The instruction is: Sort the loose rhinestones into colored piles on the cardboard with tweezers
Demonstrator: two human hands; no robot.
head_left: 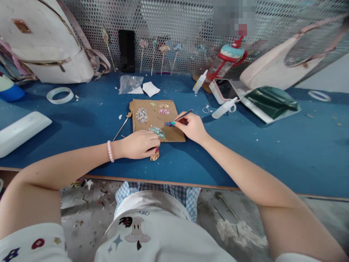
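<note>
Dark tweezers (184,115) are pinched in my right hand (194,127), their tips by a small heap of blue rhinestones (169,124). That heap lies on a square of brown cardboard (174,136), beside piles of teal rhinestones (157,131), silvery rhinestones (142,115) and pink rhinestones (164,111). My left hand (140,144) rests at the cardboard's near edge, its fingers curled. Below its fingertips a gold fan-shaped ornament (154,156) shows, gripped at its upper part; the fingers cover the rest. A stick with a gold top (121,126) leans by the cardboard's left side.
Behind the cardboard are a plastic bag (131,84), a black phone (127,51) and several decorated sticks against the mesh. Glue bottles (225,108) stand and lie to the right, near a red-lidded cup (231,54). A tape roll (60,95) lies left.
</note>
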